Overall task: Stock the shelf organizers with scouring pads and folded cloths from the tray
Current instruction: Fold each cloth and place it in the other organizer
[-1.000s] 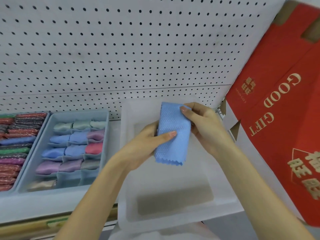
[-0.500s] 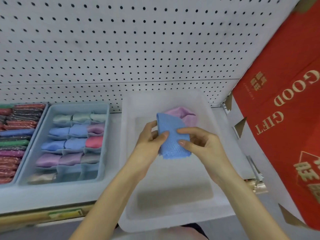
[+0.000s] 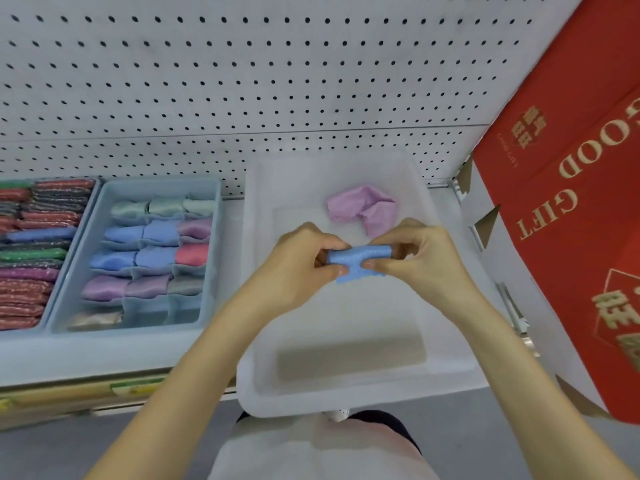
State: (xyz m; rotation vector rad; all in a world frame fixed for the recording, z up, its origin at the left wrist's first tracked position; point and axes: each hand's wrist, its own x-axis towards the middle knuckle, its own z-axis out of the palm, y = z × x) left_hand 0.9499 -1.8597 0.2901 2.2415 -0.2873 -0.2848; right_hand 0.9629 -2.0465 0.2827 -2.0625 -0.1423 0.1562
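Observation:
Both hands hold a blue cloth (image 3: 358, 260) folded into a small roll above the white tray (image 3: 446, 362). My left hand (image 3: 298, 265) pinches its left end and my right hand (image 3: 420, 258) pinches its right end. A loose pink cloth (image 3: 362, 209) lies at the tray's far side. To the left stands a blue divided organizer (image 3: 211, 244) with folded cloths in most compartments; its nearest row has open compartments. Further left, a second organizer (image 3: 90, 202) holds several stacked scouring pads (image 3: 31, 271).
A white pegboard wall (image 3: 242, 81) backs the shelf. A red gift carton (image 3: 571, 202) leans at the right, close to the tray. The shelf's front edge (image 3: 86, 393) carries a price strip.
The blue cloth was held up flat, then folded smaller between both hands and lowered. The pink cloth in the tray came into sight behind it.

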